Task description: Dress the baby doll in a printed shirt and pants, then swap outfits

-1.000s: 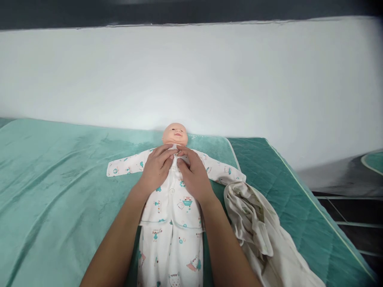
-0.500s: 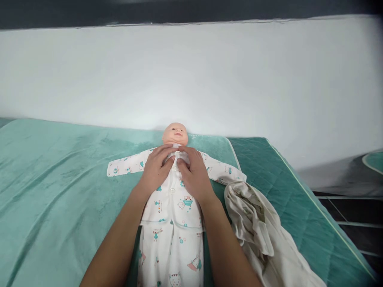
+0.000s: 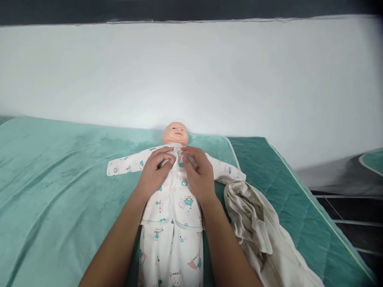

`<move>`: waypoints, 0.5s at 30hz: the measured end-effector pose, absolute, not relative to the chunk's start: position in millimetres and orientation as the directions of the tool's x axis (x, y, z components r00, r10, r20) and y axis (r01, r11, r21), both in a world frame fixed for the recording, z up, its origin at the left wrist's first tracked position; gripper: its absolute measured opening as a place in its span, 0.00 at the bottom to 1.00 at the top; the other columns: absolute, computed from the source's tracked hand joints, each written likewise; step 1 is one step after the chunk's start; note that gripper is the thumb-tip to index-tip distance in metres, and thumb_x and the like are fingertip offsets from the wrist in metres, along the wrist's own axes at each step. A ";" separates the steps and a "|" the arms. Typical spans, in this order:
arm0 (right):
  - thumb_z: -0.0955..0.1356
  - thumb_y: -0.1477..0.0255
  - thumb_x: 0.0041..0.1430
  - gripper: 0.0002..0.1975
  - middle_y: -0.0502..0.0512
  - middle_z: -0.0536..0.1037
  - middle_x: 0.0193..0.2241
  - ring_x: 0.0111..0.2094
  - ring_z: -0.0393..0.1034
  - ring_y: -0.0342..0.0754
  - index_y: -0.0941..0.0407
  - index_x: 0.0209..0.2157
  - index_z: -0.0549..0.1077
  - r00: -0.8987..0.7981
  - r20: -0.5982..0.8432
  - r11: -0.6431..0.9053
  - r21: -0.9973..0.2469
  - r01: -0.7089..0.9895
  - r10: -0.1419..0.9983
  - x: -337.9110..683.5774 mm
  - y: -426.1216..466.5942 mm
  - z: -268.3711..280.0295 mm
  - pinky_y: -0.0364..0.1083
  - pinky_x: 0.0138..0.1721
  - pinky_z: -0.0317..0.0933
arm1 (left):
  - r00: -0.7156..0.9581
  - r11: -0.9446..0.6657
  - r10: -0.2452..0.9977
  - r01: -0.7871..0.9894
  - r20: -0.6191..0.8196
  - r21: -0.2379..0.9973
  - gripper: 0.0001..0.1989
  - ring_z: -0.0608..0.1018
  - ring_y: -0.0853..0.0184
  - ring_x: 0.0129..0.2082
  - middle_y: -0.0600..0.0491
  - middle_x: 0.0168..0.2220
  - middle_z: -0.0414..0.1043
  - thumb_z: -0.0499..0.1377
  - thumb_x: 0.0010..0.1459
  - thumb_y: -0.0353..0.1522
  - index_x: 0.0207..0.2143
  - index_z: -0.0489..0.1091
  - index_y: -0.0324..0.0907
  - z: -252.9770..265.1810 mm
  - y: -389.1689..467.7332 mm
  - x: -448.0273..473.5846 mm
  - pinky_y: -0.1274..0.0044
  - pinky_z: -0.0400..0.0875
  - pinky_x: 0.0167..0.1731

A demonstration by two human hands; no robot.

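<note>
A baby doll (image 3: 175,133) lies on its back, head toward the wall, dressed in a white printed baby shirt (image 3: 172,207) and matching pants (image 3: 171,255). Both of my hands rest at the upper chest, one on each side of the button front. My left hand (image 3: 157,167) is closed on the shirt's front edge, thumb and fingers pinching the fabric. On the other edge, my right hand (image 3: 199,169) also pinches the cloth near the collar. The shirt parts slightly between them, and a button shows lower down the front. Its sleeves stretch out to both sides.
A crumpled beige cloth (image 3: 269,231) lies to the right of the doll, touching the sleeve's end. Beneath is a light green blanket (image 3: 60,191) over a darker quilted mat (image 3: 287,199). A white wall (image 3: 191,75) stands behind; dark floor tiles (image 3: 356,223) show at right.
My right hand has shifted slightly right and its fingers have bent more at the shirt's edge. My left fingers have curled in a little. The doll stays in place.
</note>
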State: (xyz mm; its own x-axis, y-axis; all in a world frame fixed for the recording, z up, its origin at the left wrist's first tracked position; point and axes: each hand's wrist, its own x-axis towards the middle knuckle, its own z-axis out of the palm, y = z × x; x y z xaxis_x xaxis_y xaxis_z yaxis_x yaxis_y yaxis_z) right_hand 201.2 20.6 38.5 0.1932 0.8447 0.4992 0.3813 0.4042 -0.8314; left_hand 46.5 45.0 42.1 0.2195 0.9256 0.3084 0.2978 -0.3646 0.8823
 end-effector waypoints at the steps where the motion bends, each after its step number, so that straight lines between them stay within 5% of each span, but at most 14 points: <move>1: 0.64 0.71 0.64 0.06 0.55 0.77 0.47 0.53 0.69 0.52 0.50 0.38 0.73 0.181 0.505 0.415 -0.828 0.376 0.844 201.1 20.0 38.8 0.54 0.52 0.66 | 0.222 -0.358 0.927 0.290 0.302 0.887 0.07 0.73 0.61 0.59 0.51 0.57 0.73 0.58 0.64 0.34 0.36 0.76 0.46 42.1 44.2 45.6 0.63 0.64 0.63; 9: 0.66 0.71 0.65 0.06 0.54 0.78 0.47 0.51 0.71 0.52 0.51 0.32 0.73 0.148 0.493 0.422 -0.838 0.345 0.858 195.6 4.1 28.1 0.55 0.53 0.64 | 0.342 -0.367 0.898 0.230 0.278 0.901 0.08 0.66 0.61 0.65 0.50 0.62 0.69 0.58 0.65 0.36 0.39 0.77 0.46 42.2 38.4 32.8 0.63 0.58 0.66; 15: 0.65 0.72 0.67 0.11 0.55 0.74 0.56 0.59 0.66 0.53 0.48 0.44 0.79 0.179 0.479 0.406 -0.852 0.332 0.859 194.0 -19.4 14.5 0.55 0.55 0.64 | 0.365 -0.299 0.900 0.114 0.240 0.947 0.08 0.62 0.60 0.68 0.51 0.64 0.66 0.60 0.63 0.38 0.41 0.77 0.47 35.3 34.0 22.4 0.64 0.54 0.68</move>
